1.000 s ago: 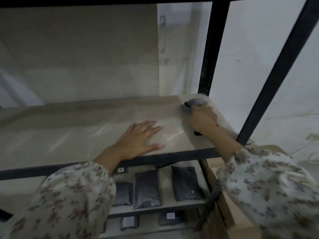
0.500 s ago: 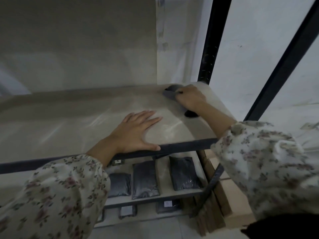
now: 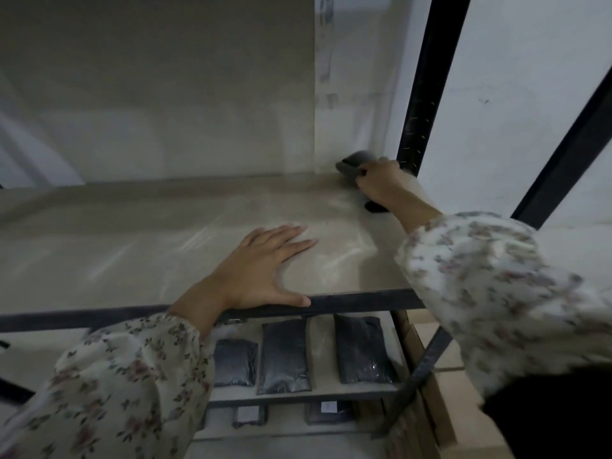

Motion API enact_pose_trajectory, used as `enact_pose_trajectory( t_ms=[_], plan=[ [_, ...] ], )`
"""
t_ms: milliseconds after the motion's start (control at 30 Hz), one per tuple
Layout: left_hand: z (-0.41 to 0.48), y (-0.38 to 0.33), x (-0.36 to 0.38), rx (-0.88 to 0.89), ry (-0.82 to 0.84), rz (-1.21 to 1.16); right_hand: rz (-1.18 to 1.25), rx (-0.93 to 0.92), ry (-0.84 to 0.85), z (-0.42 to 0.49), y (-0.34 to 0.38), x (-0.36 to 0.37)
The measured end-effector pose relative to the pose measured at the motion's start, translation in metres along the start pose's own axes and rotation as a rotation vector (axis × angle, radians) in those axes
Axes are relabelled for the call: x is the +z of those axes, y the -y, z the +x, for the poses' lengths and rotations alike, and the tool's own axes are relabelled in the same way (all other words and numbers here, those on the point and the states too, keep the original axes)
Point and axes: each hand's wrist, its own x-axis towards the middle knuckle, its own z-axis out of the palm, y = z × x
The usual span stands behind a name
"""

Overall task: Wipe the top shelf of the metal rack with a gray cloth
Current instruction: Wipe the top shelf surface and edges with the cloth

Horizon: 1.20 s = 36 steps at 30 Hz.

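Observation:
The top shelf [image 3: 132, 246] is a pale beige board with a black metal front rail. My right hand [image 3: 381, 183] presses a bunched gray cloth [image 3: 352, 162] onto the shelf's far right corner, beside the black rear post. A dark end of the cloth shows under my wrist. My left hand [image 3: 261, 270] lies flat on the shelf near the front edge, fingers spread, thumb along the rail, holding nothing.
Black upright posts [image 3: 420, 84] frame the rack's right end. A lower shelf holds three dark packets [image 3: 284, 356]. Cardboard boxes [image 3: 443, 376] stand on the floor at the right. A beige wall backs the shelf.
My right hand has pushed the cloth from the shelf's right middle back into the far right corner. My left hand has stayed flat in place.

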Motion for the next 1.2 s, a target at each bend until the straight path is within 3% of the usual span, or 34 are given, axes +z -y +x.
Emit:
enact_pose_trajectory(
  t_ms=[100,200,267,333,400,467,567,667,800,867,967,1100,1200],
  plan=[
    [0.000,-0.001,-0.002,-0.007,0.009,-0.011,-0.121,-0.103,0.009,0.000,0.009,0.017],
    [0.000,-0.002,-0.002,-0.005,0.012,-0.006,0.083,-0.231,0.136,-0.014,0.017,0.020],
    [0.000,-0.002,-0.003,0.004,0.010,-0.003,0.230,-0.204,0.236,-0.011,0.021,0.008],
    [0.000,-0.002,-0.004,0.006,0.007,0.003,0.262,-0.151,0.194,0.004,0.023,-0.003],
    [0.000,-0.001,-0.004,0.004,0.003,0.005,0.073,-0.087,0.096,0.021,0.024,-0.003],
    [0.000,0.000,-0.003,-0.002,0.003,-0.007,-0.104,-0.044,0.103,0.027,0.026,0.009],
    [0.000,0.001,-0.001,-0.005,0.001,-0.003,-0.201,-0.185,0.076,0.016,0.026,0.026],
    [-0.001,0.001,0.000,-0.006,0.015,-0.006,0.012,-0.324,0.102,-0.013,0.024,0.024],
    [0.000,0.001,0.000,-0.003,0.001,0.009,0.354,-0.221,0.337,-0.024,0.025,0.011],
    [0.000,0.002,-0.001,-0.002,-0.007,0.007,0.425,-0.143,0.320,-0.007,0.025,-0.002],
    [0.001,0.003,-0.002,0.002,-0.011,-0.002,0.291,-0.091,0.187,0.019,0.021,0.001],
    [0.002,0.003,0.000,-0.003,-0.023,-0.013,-0.015,-0.244,0.109,0.021,0.016,0.030],
    [0.000,0.001,0.001,-0.010,-0.027,-0.028,-0.014,-0.372,0.125,0.010,0.007,0.030]
  ],
)
